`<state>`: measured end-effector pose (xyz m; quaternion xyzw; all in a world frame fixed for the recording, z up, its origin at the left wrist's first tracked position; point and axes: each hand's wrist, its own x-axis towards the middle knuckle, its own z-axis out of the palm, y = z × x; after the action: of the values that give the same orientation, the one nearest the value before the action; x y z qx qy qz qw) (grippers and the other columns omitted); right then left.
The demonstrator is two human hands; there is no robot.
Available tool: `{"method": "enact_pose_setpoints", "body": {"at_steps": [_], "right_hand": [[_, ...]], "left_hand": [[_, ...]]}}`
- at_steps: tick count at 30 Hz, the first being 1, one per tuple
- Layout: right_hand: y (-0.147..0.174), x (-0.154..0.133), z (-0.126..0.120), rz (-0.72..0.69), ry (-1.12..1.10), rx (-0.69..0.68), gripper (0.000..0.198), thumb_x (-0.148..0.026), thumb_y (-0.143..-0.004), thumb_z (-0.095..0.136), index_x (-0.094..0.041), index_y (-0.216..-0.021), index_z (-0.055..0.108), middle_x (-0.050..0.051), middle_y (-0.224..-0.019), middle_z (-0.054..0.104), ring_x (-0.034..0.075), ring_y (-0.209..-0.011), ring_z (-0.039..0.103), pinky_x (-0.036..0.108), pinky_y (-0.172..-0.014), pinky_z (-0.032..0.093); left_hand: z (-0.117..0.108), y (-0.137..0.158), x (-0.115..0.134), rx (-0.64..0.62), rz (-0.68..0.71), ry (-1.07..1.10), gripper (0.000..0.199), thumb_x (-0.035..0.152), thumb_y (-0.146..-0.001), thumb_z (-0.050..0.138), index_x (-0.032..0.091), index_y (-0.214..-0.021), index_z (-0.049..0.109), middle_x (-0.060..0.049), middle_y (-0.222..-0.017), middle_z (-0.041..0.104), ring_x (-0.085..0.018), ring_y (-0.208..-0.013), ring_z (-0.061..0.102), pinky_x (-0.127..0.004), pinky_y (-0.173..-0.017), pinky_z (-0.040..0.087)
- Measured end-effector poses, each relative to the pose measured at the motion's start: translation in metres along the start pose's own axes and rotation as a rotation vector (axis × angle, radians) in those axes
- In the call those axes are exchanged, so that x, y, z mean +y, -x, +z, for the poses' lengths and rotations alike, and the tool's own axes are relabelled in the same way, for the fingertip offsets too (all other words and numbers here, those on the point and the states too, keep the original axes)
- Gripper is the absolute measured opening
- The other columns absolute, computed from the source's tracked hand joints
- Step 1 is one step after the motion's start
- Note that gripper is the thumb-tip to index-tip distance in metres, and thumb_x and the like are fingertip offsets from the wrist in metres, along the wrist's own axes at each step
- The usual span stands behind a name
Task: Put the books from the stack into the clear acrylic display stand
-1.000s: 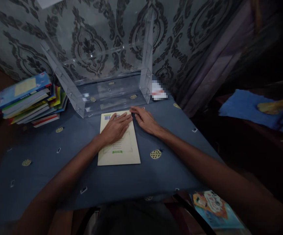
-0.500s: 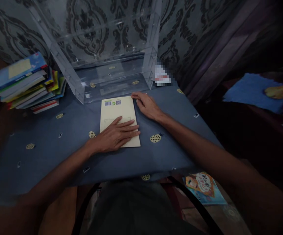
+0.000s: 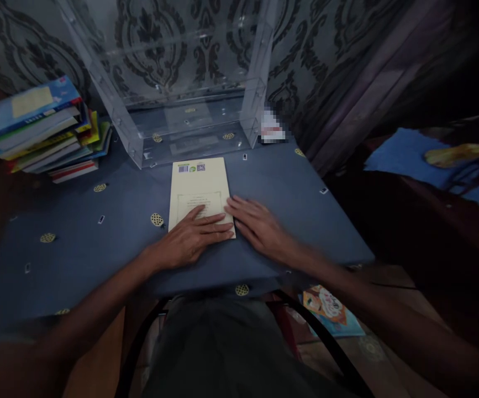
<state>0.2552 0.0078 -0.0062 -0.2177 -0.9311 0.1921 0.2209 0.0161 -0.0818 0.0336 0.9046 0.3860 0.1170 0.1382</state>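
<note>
A cream-coloured book (image 3: pixel 200 182) lies flat on the dark blue tablecloth, its barcode and QR code toward the far edge. My left hand (image 3: pixel 191 237) rests on the near part of its cover, palm down with the fingers stretched out, hiding some of the framed print. Along the book's right edge lies my right hand (image 3: pixel 259 226), fingers extended and the tips touching the edge near the lower right. Neither hand grips anything.
Behind the book stands a clear acrylic rack (image 3: pixel 129 135) against the patterned wall. A stack of books (image 3: pixel 44 132) leans at the left. A picture book (image 3: pixel 332 312) lies below the table at the right, and blue cloth (image 3: pixel 405 160) sits farther right.
My right hand has slid toward me along the book's right edge, from the upper corner to the lower part. My left hand has shifted slightly nearer, uncovering more of the print.
</note>
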Motion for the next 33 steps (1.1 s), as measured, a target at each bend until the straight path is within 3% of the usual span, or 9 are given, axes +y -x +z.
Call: {"method": "enact_pose_setpoints", "body": {"at_steps": [3, 6, 19, 27, 33], "right_hand": [[0.036, -0.029, -0.005, -0.046, 0.046, -0.01, 0.048, -0.02, -0.105, 0.038, -0.019, -0.153, 0.042, 0.013, -0.15, 0.055, 0.024, -0.145, 0.046, 0.053, -0.117, 0.042], [0.051, -0.043, -0.004, -0.054, 0.126, -0.003, 0.051, -0.017, -0.104, 0.039, -0.016, -0.155, 0.038, 0.015, -0.148, 0.058, 0.024, -0.144, 0.047, 0.052, -0.115, 0.044], [0.051, -0.045, 0.005, -0.06, 0.307, 0.034, 0.042, -0.016, -0.103, 0.044, -0.016, -0.143, 0.054, 0.012, -0.14, 0.065, 0.026, -0.136, 0.055, 0.049, -0.108, 0.049], [0.048, -0.05, -0.002, -0.112, 0.344, 0.04, 0.037, -0.015, -0.102, 0.048, -0.011, -0.138, 0.057, 0.015, -0.139, 0.065, 0.026, -0.136, 0.054, 0.046, -0.109, 0.048], [0.039, -0.06, 0.0, -0.129, 0.347, 0.013, 0.039, -0.016, -0.102, 0.048, -0.013, -0.139, 0.057, 0.013, -0.141, 0.064, 0.027, -0.139, 0.052, 0.053, -0.115, 0.041]], "left_hand": [[0.007, 0.004, 0.0, 0.07, 0.037, -0.029, 0.051, 0.004, -0.097, 0.04, 0.024, -0.142, 0.055, -0.005, -0.145, 0.061, -0.02, -0.145, 0.046, -0.055, -0.123, 0.027], [0.015, 0.007, 0.0, 0.142, 0.061, -0.07, 0.051, 0.001, -0.095, 0.042, 0.022, -0.14, 0.056, -0.006, -0.142, 0.064, -0.02, -0.141, 0.05, -0.053, -0.121, 0.033], [0.019, 0.015, 0.007, 0.194, 0.072, -0.164, 0.051, 0.002, -0.096, 0.044, 0.018, -0.143, 0.052, -0.007, -0.145, 0.061, -0.022, -0.142, 0.05, -0.051, -0.119, 0.039], [-0.004, 0.072, 0.01, 0.188, -0.032, -0.216, 0.057, -0.002, -0.093, 0.043, 0.018, -0.147, 0.047, -0.008, -0.143, 0.063, -0.019, -0.136, 0.056, -0.044, -0.115, 0.048], [-0.002, 0.105, 0.01, 0.325, -0.121, -0.211, 0.05, 0.005, -0.097, 0.053, 0.02, -0.146, 0.049, -0.008, -0.136, 0.068, -0.02, -0.133, 0.059, -0.042, -0.11, 0.054]]}}
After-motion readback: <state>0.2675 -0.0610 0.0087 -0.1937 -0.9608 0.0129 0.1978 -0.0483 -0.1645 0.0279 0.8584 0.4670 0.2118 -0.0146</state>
